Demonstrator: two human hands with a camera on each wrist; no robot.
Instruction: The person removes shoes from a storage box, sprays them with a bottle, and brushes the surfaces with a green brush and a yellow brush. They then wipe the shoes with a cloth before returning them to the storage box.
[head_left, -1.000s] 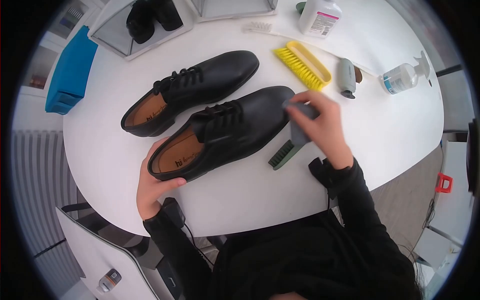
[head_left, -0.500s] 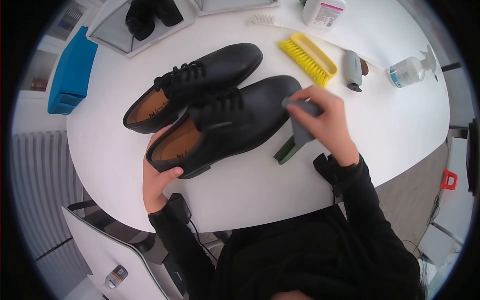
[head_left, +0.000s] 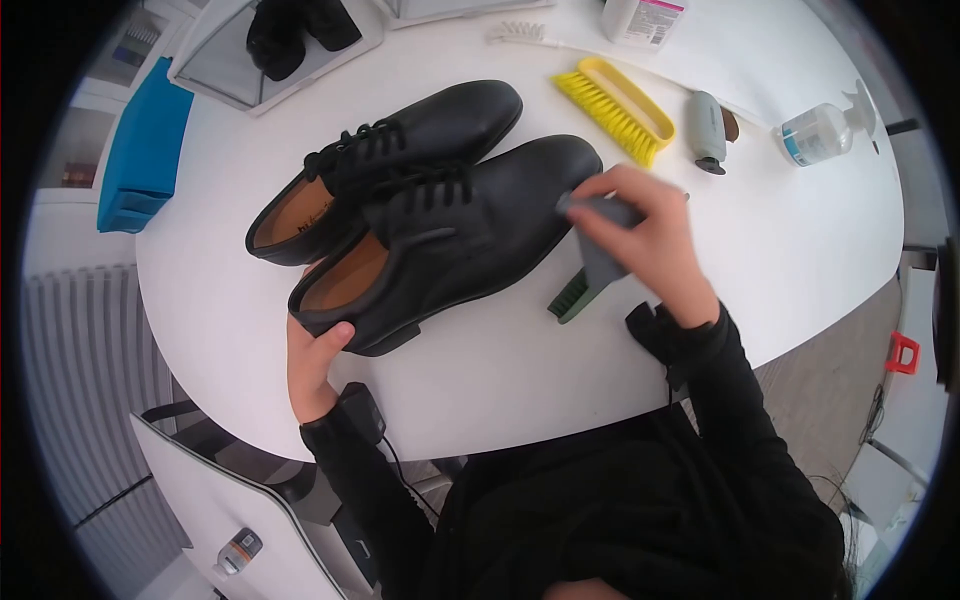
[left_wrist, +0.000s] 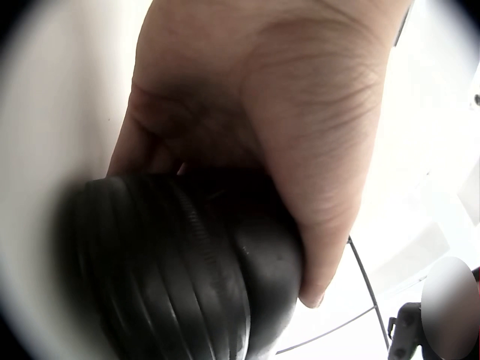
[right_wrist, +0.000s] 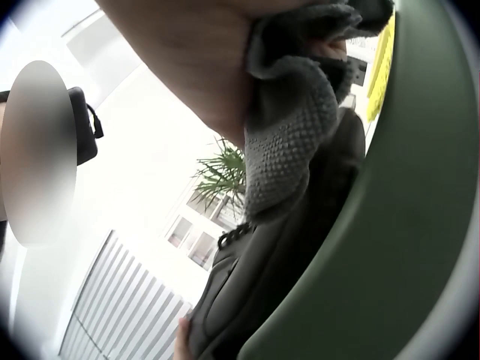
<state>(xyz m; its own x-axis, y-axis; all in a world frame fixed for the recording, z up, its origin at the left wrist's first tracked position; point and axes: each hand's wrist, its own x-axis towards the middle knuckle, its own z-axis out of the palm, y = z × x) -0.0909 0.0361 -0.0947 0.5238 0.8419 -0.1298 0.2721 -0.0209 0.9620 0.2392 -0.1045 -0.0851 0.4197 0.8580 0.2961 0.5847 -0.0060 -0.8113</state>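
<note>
Two black lace-up shoes lie side by side in the head view. My left hand [head_left: 314,362] grips the heel of the nearer shoe [head_left: 480,235], thumb on its near side; the left wrist view shows the hand [left_wrist: 255,97] around the dark heel [left_wrist: 172,262]. My right hand [head_left: 655,235] pinches a grey cloth [head_left: 600,250] against the side of that shoe's toe. In the right wrist view the textured cloth [right_wrist: 289,142] hangs from the hand [right_wrist: 195,60]. A green brush [head_left: 572,298] lies below the cloth, partly hidden. The farther shoe [head_left: 440,120] touches nobody's hand.
Beyond the shoes are a yellow brush [head_left: 615,110], a white brush [head_left: 520,33], a grey tube [head_left: 706,130], a spray bottle [head_left: 815,135] and a white bottle [head_left: 645,20]. At the left are a blue case [head_left: 145,150] and a framed tray [head_left: 225,75] with black items.
The nearer shoe has shifted slightly away from the body and tilted onto its side a little, with my left hand still on its heel. My right hand has moved slightly along the toe.
</note>
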